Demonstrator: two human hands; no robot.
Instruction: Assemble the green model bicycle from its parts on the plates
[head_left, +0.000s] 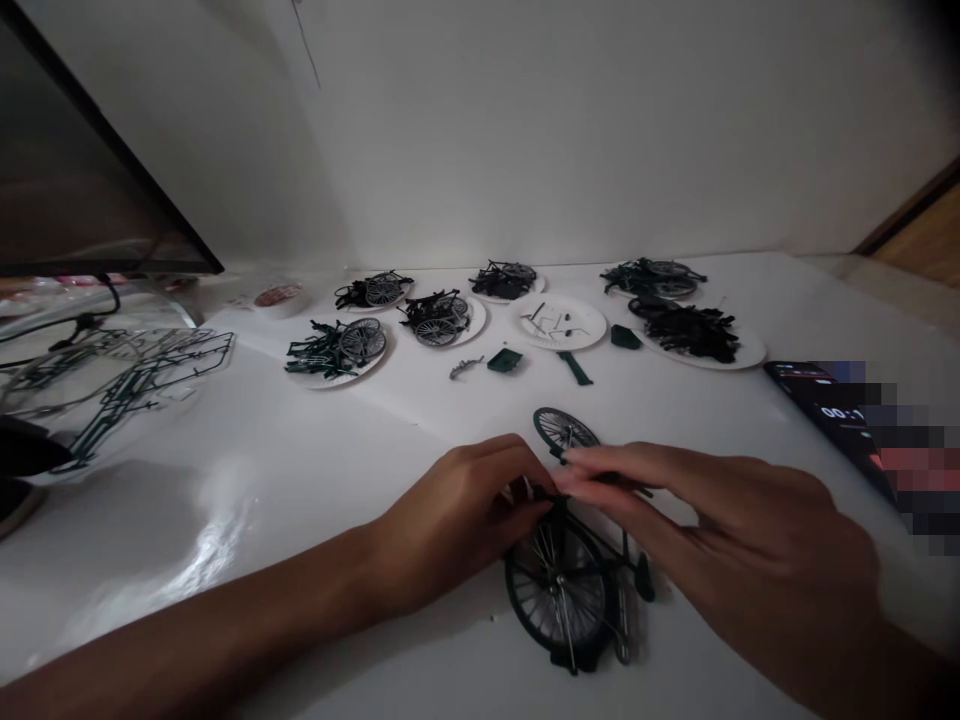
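Model bicycle, phone reading "00:"

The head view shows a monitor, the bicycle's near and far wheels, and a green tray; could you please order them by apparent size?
Monitor (cut off by the frame)
Near wheel
Far wheel, partly hidden
Green tray

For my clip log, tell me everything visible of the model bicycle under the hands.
The model bicycle is dark green to black, apparently plastic, and lies tilted on the white tabletop. Its near wheel has thin pale spokes and a silvery hub; its far wheel, green-rimmed, shows beyond the hands. A small dark oval piece, perhaps a pedal, juts out right. The left hand and right hand meet at its middle, fingers pinched there, hiding how the parts join.
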